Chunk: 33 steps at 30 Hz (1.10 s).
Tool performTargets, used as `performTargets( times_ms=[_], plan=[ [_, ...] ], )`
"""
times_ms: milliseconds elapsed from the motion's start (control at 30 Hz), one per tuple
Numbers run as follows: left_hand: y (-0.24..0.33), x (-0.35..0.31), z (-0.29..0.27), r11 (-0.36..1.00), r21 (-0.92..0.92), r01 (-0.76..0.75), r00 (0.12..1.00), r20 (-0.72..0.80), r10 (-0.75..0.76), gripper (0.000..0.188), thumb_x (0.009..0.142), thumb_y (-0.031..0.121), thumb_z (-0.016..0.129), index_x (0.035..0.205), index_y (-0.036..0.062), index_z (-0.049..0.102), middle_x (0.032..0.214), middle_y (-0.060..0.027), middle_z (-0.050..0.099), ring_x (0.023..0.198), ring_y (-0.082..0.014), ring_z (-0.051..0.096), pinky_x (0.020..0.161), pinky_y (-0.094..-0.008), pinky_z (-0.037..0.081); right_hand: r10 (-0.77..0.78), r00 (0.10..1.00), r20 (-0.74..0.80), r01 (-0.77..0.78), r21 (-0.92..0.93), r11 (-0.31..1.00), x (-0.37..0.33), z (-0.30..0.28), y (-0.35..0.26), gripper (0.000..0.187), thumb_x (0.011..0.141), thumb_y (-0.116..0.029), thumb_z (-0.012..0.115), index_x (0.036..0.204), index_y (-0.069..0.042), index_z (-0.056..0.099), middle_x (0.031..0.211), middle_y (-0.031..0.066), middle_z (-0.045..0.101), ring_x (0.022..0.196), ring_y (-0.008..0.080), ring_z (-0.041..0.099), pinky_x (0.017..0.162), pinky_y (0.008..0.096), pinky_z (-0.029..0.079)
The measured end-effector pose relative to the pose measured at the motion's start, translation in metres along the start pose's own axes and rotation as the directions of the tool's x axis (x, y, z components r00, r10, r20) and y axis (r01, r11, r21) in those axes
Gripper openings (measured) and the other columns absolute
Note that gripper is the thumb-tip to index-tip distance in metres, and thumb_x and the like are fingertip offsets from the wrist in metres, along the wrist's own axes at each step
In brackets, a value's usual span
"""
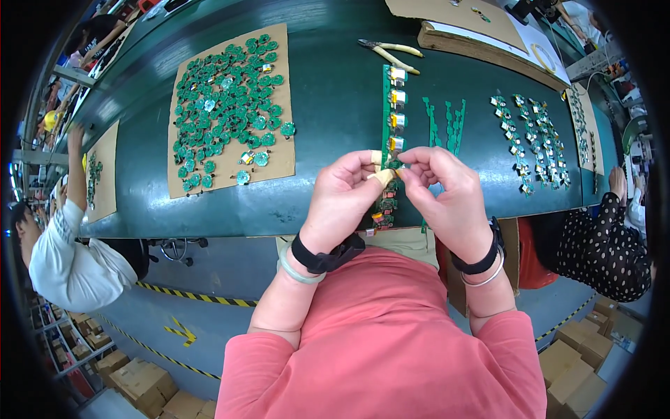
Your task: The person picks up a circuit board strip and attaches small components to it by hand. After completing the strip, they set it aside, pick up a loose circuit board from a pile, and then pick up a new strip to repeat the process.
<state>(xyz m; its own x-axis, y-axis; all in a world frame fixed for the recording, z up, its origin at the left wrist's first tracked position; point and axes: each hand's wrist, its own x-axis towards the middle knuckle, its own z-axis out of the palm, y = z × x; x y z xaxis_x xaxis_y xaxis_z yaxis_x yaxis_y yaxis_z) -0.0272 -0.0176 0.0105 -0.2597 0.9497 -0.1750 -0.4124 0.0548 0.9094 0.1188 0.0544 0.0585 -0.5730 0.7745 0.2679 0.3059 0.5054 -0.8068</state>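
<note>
A long green strip of circuit boards (386, 105) with white and yellow parts runs from the table toward my body. Midway along it, my left hand (340, 199) pinches the strip, with pale yellow covers on its thumb and a fingertip. Close against it, my right hand (452, 195) has thumb and forefinger brought together at the same board. What lies right between the right fingertips is too small to make out. The near part of the strip shows below the hands, by the table edge.
At left, a cardboard sheet (285, 150) carries many small round green boards. Cutting pliers (394, 53) with pale handles lie beyond the strip. Green offcut frames (457, 126) and several populated strips (518, 143) lie to the right. Co-workers sit on both sides.
</note>
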Motion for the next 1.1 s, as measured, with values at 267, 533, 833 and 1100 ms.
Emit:
performTargets(
  times_ms=[267,533,833,1100],
  plan=[
    [-0.004,0.005,-0.007,0.998,-0.028,-0.056,0.998,0.003,0.056,0.028,0.088,-0.005,0.057,0.116,-0.0033,0.061,0.101,-0.0049,0.067,0.088,-0.0065,0.062,0.078,-0.0207,0.050,0.030,0.995,0.099,-0.032,0.020,0.999,0.004,-0.007,0.015,0.012,0.083,0.002,0.069,0.094,0.001,0.065,0.086,0.0060,0.066,0.072,0.0100,0.063,0.066,0.0223,0.051],
    [0.000,0.003,-0.003,1.000,-0.017,-0.017,0.998,0.053,0.018,0.028,0.089,-0.003,0.057,0.116,-0.0027,0.062,0.100,-0.0041,0.068,0.085,-0.0054,0.061,0.074,-0.0201,0.049,0.065,0.998,-0.013,-0.061,0.188,0.980,0.000,0.006,0.018,0.009,0.085,0.000,0.069,0.093,0.001,0.065,0.085,0.0045,0.065,0.073,0.0087,0.062,0.067,0.0216,0.050],
    [-0.005,0.002,-0.010,0.994,-0.091,0.060,0.994,0.095,-0.052,0.026,0.092,0.008,0.063,0.117,0.0013,0.065,0.104,-0.0044,0.068,0.086,-0.0056,0.062,0.072,-0.0202,0.049,0.074,0.997,0.024,-0.076,0.111,0.991,-0.003,0.004,0.017,0.010,0.086,-0.001,0.069,0.095,0.001,0.064,0.086,0.0049,0.066,0.075,0.0067,0.061,0.067,0.0209,0.050],
    [0.003,0.001,-0.008,0.980,-0.174,0.094,0.986,0.151,-0.067,0.030,0.094,0.010,0.062,0.122,0.0020,0.062,0.108,-0.0047,0.067,0.091,-0.0072,0.062,0.074,-0.0213,0.051,0.354,0.902,0.246,-0.430,0.440,0.789,-0.002,-0.003,0.012,0.010,0.090,-0.006,0.066,0.095,0.001,0.061,0.087,0.0009,0.064,0.078,0.0043,0.059,0.071,0.0195,0.048]
  ],
)
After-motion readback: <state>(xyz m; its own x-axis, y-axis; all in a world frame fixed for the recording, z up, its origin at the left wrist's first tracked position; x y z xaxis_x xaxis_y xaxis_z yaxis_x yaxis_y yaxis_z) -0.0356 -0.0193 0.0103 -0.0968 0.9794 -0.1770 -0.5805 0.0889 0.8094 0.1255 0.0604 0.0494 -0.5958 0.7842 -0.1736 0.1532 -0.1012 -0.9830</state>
